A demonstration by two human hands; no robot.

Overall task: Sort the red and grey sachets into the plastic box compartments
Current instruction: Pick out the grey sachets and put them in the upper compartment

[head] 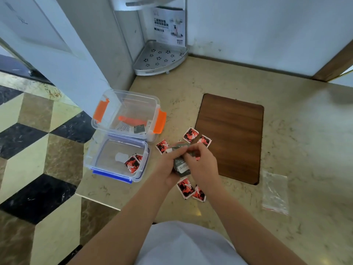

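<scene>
While both hands meet over the marble counter (210, 81), the left hand (168, 165) cups a small stack of grey sachets (183, 167) and the right hand (200, 165) pinches the top of that stack with fingers curled narrow. These packets look light, thin and limp, probably slick foil, so they would slide off one another easily — a pinch at a sealed edge, one at a time, seems the safest hold. How many grey ones are in the stack I cannot tell. Five red sachets (190, 134) lie loose on the counter around the hands: three beyond them, two nearer the person. Two boxes stand just to the left, touching each other. The orange-clipped box (160, 119) holds a few grey packets, blurred, perhaps three; the blue-clipped box (114, 173) holds two red ones — overlapping in its right corner. A wooden board (233, 134) and a clear bag (275, 192) lie to the right.
</scene>
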